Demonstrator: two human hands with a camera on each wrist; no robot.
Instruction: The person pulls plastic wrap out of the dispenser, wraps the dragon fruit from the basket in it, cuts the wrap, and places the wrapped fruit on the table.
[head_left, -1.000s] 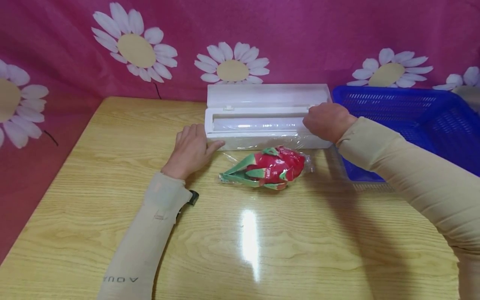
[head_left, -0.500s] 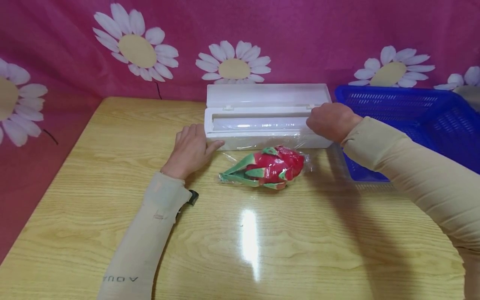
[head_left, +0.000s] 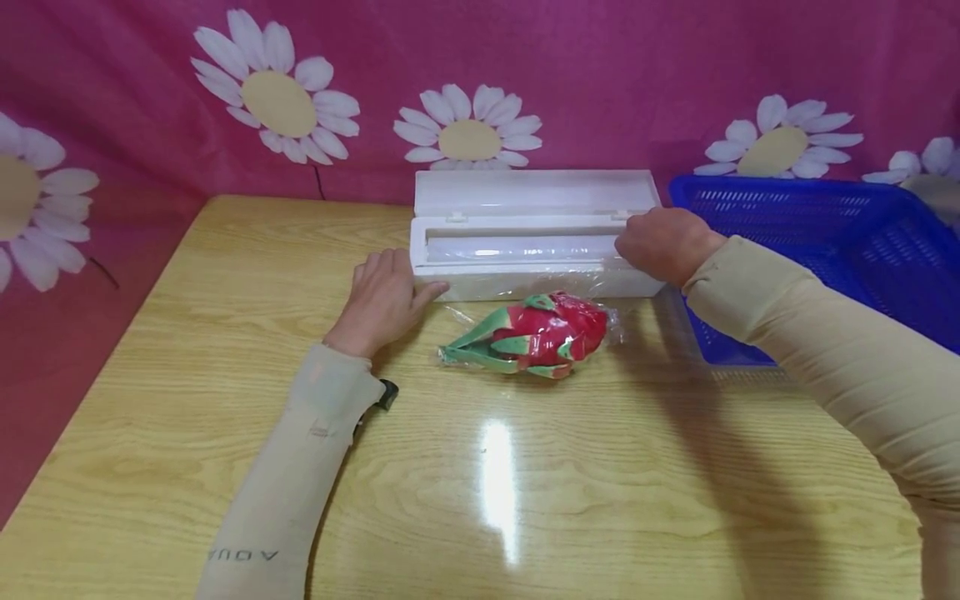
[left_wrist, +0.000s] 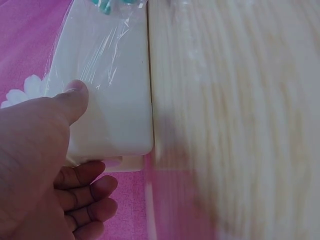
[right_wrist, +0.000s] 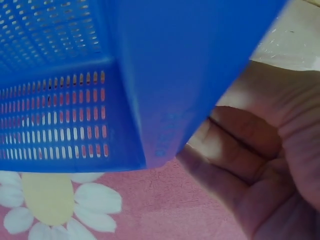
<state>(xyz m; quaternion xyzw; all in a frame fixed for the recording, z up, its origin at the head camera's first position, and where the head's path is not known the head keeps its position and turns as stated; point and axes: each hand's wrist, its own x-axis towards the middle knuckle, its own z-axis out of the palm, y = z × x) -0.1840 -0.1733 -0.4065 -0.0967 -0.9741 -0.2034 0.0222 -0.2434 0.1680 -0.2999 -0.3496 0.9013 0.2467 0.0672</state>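
A white cling film box [head_left: 495,287] stands at the back of the table with its lid [head_left: 532,193] raised. Inside lies a roll of clear film [head_left: 525,249], with loose film hanging over the front. My left hand [head_left: 382,300] holds the box's left end; the left wrist view shows the thumb on the front face and curled fingers around the end. My right hand [head_left: 667,244] grips the right end with curled fingers, its fingertips hidden in the head view. Just in front lies a red and green dragon fruit [head_left: 551,337] wrapped in clear film.
A blue plastic basket [head_left: 795,187] stands right of the box, partly behind the right forearm, and close beside the right hand. The wooden table [head_left: 600,483] meets a pink flowered cloth [head_left: 600,75] at the back and left.
My right hand has shifted slightly to the right along the box's end. The left hand, box and dragon fruit stay in place.
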